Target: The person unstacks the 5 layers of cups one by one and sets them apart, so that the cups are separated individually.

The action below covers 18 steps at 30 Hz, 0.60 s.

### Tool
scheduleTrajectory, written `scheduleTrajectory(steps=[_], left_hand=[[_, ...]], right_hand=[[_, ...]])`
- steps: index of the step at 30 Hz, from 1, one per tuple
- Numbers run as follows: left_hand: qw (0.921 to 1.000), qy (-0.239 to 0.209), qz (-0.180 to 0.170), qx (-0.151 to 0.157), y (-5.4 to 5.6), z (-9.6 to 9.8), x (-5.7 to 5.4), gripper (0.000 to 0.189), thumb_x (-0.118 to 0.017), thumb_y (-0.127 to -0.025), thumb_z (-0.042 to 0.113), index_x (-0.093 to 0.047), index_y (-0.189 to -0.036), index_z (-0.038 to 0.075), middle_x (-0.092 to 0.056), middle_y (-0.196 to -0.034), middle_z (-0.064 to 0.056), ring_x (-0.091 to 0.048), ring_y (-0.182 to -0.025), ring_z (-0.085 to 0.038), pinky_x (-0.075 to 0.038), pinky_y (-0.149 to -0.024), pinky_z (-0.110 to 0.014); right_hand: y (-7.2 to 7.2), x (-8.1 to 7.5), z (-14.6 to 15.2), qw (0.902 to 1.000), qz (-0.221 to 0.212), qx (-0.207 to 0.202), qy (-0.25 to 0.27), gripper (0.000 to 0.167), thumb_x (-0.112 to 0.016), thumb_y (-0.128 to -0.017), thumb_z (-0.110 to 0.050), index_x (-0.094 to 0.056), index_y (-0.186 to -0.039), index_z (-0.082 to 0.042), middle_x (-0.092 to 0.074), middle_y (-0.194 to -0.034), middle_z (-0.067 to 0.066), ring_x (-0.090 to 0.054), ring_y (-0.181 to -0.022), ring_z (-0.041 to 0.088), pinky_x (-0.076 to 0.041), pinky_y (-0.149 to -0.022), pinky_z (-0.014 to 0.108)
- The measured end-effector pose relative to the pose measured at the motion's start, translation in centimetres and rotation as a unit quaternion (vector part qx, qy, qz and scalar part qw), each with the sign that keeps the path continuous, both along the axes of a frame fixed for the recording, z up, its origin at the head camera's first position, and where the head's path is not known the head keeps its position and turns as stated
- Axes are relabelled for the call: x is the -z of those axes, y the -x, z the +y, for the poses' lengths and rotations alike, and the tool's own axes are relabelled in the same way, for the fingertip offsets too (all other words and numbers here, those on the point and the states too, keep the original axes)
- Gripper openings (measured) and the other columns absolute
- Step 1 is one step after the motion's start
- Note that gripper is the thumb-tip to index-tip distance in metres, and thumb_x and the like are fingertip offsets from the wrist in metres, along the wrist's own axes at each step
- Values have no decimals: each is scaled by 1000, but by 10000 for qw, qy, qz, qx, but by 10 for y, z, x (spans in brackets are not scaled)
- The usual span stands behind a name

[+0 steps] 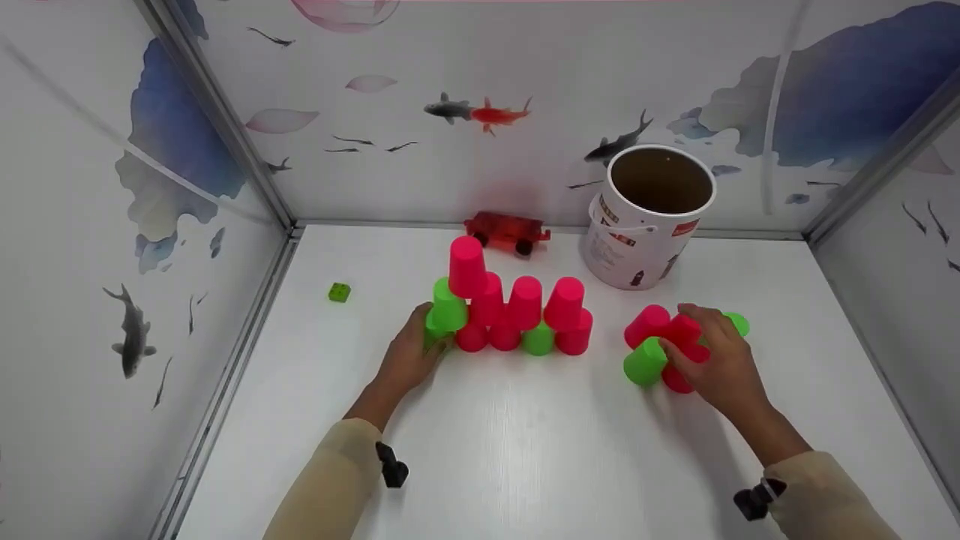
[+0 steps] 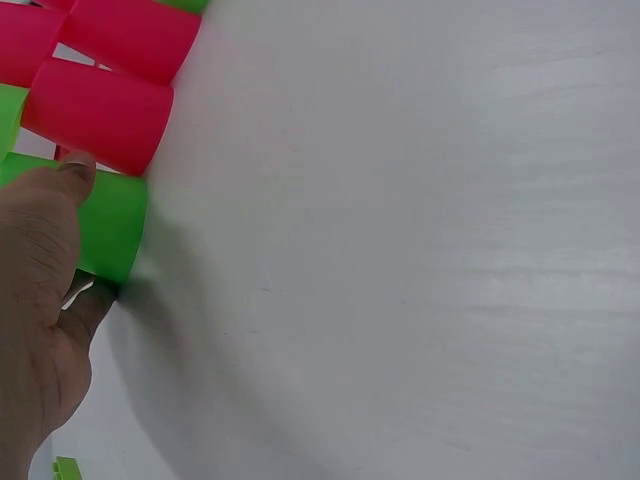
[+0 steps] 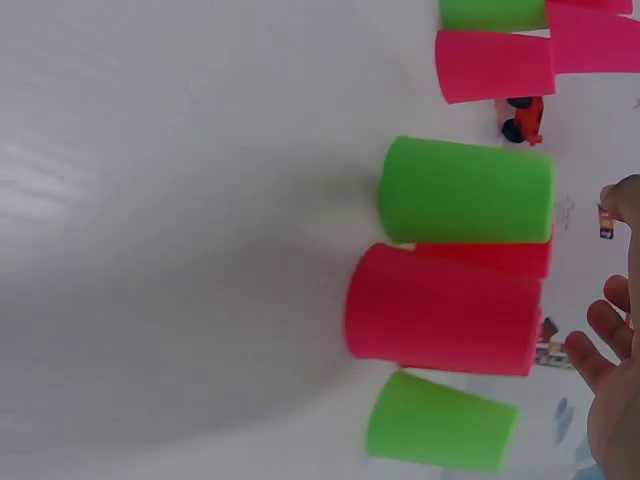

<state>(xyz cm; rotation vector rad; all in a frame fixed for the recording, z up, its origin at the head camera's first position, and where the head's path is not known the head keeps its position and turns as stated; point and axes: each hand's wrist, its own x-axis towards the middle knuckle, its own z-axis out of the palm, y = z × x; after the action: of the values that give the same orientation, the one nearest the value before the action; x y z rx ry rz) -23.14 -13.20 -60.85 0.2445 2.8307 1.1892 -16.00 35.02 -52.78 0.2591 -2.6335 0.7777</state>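
Pink and green cups stand upside down in a stepped stack, with one pink cup (image 1: 467, 267) on top at the left. My left hand (image 1: 412, 352) grips the green cup (image 2: 112, 228) at the left end of the bottom row, thumb on one side and fingers on the other. Just above it sits another green cup (image 1: 450, 304). My right hand (image 1: 716, 360) reaches over a loose group of cups on the right, its fingers spread and slightly bent. In the right wrist view those fingers are apart from the near pink cup (image 3: 445, 310) and green cup (image 3: 468, 190).
A white bucket (image 1: 626, 251) stands at the back right, near the wall. Behind the stack is a red toy vehicle (image 1: 510, 231). A small green block (image 1: 339, 292) lies on the white table (image 1: 480, 450) at the left. Printed walls enclose three sides.
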Motion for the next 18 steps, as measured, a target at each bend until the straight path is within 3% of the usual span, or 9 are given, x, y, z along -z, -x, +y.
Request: scheduleTrajectory(steps=[3, 4, 11, 18], left_hand=[[10000, 14, -74, -19, 1, 0, 1, 74, -73, -109, 33, -32, -169, 17, -58, -159, -9, -56, -151, -30, -46, -128, -54], [10000, 9, -88, -29, 1, 0, 1, 74, -73, -109, 33, -33, -169, 18, -59, -159, -9, -56, -151, -30, -45, -128, -54], [9999, -46, -108, -38, 1, 1, 2, 73, -74, -108, 34, -34, -167, 20, -59, -158, -8, -55, -150, -29, -45, -129, -54], [9998, -7, -172, -97, 2, 0, 2, 72, -72, -109, 34, -32, -168, 21, -57, -160, -7, -53, -153, -30, -43, -131, -54]], right_hand=[[12, -15, -19, 9998, -128, -135, 94, 72, -92, -89, -8, -58, -152, -5, -62, -150, 20, -59, -141, 43, -63, -101, 63], [16, -20, -26, 9996, -191, -183, 104, 73, -92, -90, -9, -57, -153, -6, -61, -151, 19, -58, -143, 43, -62, -102, 64], [44, -47, -78, 9959, -36, -813, 398, 73, -93, -91, -16, -58, -155, -10, -63, -153, 15, -60, -145, 38, -62, -107, 61], [64, -66, -139, 9889, -305, -1349, 552, 73, -89, -95, -22, -56, -160, -17, -62, -159, 9, -58, -148, 33, -60, -112, 58]])
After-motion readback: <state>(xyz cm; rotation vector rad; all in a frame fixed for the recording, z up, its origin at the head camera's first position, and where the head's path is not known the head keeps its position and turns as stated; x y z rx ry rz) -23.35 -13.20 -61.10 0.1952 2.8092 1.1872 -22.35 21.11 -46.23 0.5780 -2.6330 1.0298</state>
